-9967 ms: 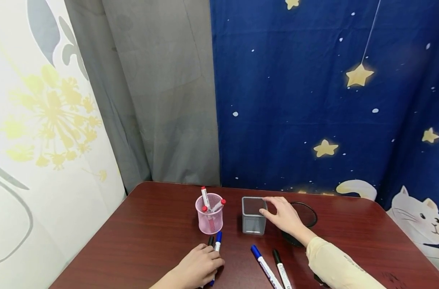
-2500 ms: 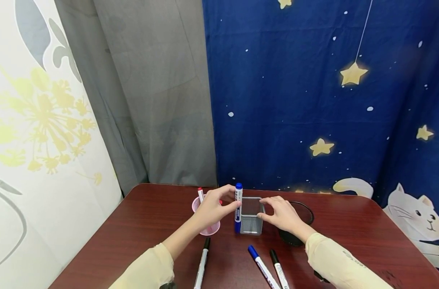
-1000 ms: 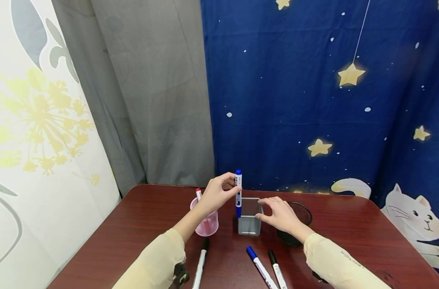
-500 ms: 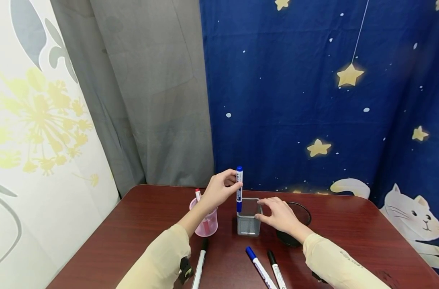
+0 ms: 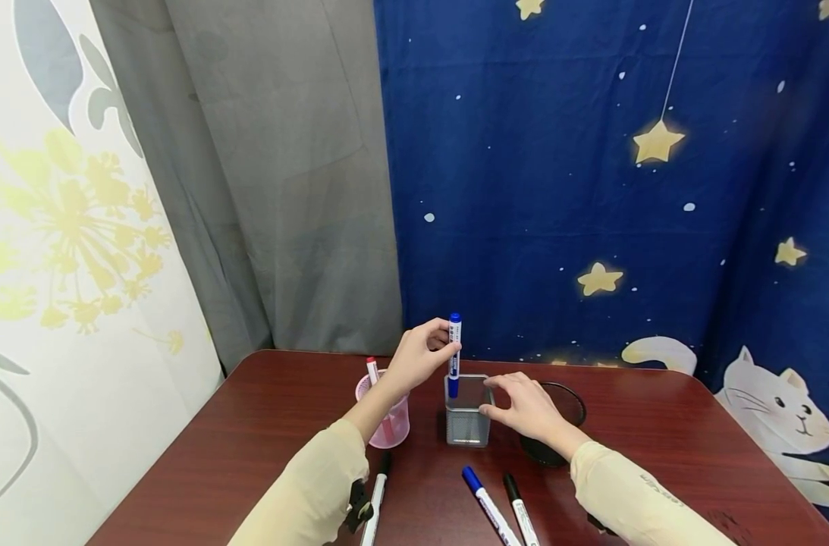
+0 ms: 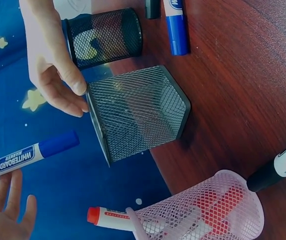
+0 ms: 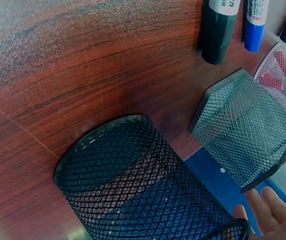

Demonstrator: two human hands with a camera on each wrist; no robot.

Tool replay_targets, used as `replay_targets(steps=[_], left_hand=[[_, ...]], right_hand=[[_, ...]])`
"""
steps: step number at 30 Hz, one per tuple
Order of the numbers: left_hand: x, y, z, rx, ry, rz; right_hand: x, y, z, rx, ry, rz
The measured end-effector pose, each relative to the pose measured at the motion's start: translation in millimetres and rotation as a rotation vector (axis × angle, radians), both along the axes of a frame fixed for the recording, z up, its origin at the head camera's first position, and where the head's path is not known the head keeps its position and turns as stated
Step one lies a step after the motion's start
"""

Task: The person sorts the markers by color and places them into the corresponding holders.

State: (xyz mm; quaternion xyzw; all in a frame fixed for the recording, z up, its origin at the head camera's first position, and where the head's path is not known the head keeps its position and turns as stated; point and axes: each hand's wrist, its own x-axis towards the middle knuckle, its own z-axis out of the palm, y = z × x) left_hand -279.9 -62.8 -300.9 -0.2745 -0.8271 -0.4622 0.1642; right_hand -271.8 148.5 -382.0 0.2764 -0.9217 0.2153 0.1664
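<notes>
One marker [image 5: 454,365] above square holder's rim [image 5: 467,410]

right fingers [image 7: 259,207] at rim of grey mesh holder [image 7: 242,125] | black mesh cup [image 7: 147,190] foreground | pink cup [image 7: 282,82] beyond

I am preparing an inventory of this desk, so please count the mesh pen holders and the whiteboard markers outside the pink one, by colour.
Pink round mesh pen holder: 1
Grey square mesh pen holder: 1
Black round mesh pen holder: 1
Blue-capped whiteboard markers: 2, one in the left hand
Black-capped whiteboard markers: 2
Total: 7
</notes>
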Motion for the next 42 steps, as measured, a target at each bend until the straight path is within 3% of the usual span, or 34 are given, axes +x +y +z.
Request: replay_targets(steps=[10,21,34,42], left_hand=[[-4.5,3.5,-6.4,-0.011,-0.005,-0.002],[-1.7,4.2,-14.7,-0.006,-0.053,-0.023],[-1.6,-3.8,-18.9,0.012,0.062,0.047],[4.7,-9.7,-19.7,0.036,0.091,0.041]], right_hand=[[-0.9,-1,-0.6,0.002,0.010,-0.007],[-1.1,-2,-1.5,0.009,0.014,-0.008],[-1.5,-2,-0.4,0.012,0.006,-0.001],[-2.4,-2,-0.6,0.013,0.008,0.000]])
